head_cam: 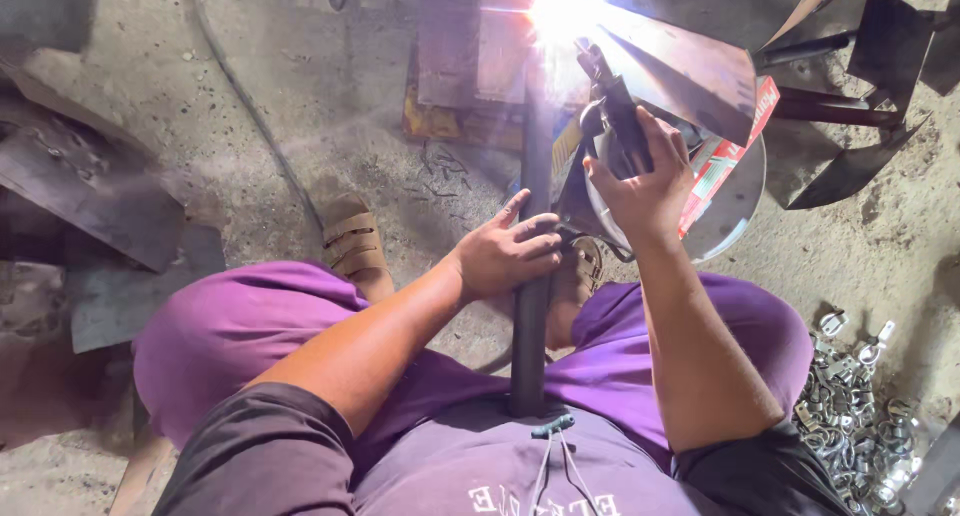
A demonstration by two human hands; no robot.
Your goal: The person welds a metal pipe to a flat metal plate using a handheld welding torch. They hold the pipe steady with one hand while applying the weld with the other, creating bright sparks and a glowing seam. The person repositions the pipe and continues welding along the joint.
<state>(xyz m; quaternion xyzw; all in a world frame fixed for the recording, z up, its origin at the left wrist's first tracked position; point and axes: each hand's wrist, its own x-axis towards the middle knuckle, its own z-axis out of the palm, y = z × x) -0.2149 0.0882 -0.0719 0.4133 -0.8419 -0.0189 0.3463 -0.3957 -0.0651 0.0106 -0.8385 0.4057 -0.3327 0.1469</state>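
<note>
While the dark pipe (531, 276) ran lengthwise away from the body, left hand (508, 252) wrapped it mid-length. Right hand (640, 181) gripped the electrode holder (612, 116) just beside it — nearer the arc flash (556, 11) at the far end.

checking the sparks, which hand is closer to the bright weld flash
Right. The right hand holds the welding holder just below the weld flash; the left hand grips the dark pipe lower down.

The baggy cloth trousers (240, 321) are purple. The long round metal pipe (533, 226) is dark grey, the strapped sandal (352, 244) tan. The flat cardboard box (722, 156) is red and white, the heap of small metal clamps (850, 406) silvery. The welding arc (560, 11) glares white.
</note>
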